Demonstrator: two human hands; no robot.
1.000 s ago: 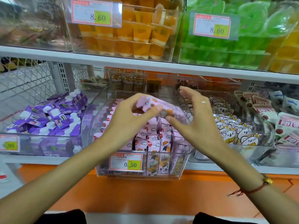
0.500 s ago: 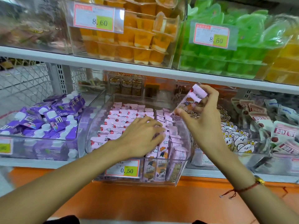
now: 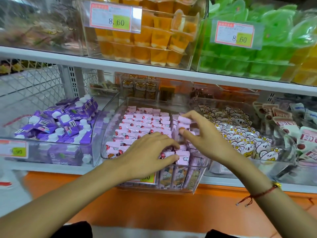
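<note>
Down on the lower shelf (image 3: 240,183) stand three clear bins side by side. The middle bin (image 3: 199,177) holds pink packets (image 3: 137,124) standing in tight rows, too many to count. The right hand (image 3: 205,140) pinches one pink packet (image 3: 183,119) between thumb and fingers, upright over the far right rows. The left hand (image 3: 147,152) curls over the near rows, with fingers and thumb gripping packets there. Purple pouches (image 3: 65,121) fill the left bin and white packets (image 3: 240,134) the right. On the shelf above, orange cups (image 3: 154,36) and green cups (image 3: 265,48) sit behind two price tags (image 3: 111,17), both reading 8.60. An orange panel (image 3: 120,203) runs below the shelf.
</note>
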